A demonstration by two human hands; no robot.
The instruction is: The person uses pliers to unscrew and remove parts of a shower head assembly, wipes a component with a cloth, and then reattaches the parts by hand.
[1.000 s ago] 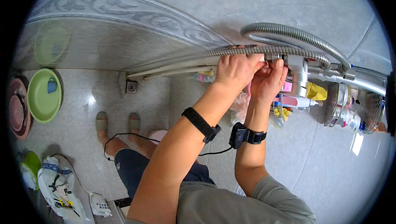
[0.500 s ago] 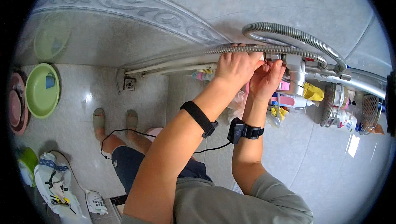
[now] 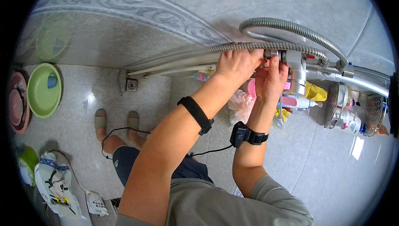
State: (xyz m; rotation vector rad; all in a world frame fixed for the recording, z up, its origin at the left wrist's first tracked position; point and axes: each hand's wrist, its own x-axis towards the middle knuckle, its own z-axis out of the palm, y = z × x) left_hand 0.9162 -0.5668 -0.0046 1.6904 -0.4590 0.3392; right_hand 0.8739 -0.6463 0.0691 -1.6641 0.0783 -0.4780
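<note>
Chrome shower mixer valve (image 3: 296, 66) is fixed at the wall. At its left end sits a metal nut (image 3: 275, 53), with the thumb of my right hand (image 3: 270, 76) against it and the fingers curled beneath. My left hand (image 3: 237, 64) is closed just left of the nut; what lies inside its fingers is hidden. A ribbed metal hose (image 3: 195, 52) passes over the left hand's knuckles, and another hose loop (image 3: 291, 25) arches above the valve. White pipes (image 3: 174, 69) run along the wall toward the left hand.
Under the valve hang a pink-handled brush (image 3: 291, 101), a yellow cloth (image 3: 315, 92) and a pink mesh puff (image 3: 241, 104). Wire racks with bottles (image 3: 351, 122) stand at right. A green basin (image 3: 43, 97), a floor drain (image 3: 131, 85) and white bags (image 3: 58, 188) are at left.
My left hand has shifted slightly left and down, its fingers still bent. The right thumb has moved up against the nut. The hose loop has swung slightly up and left.
</note>
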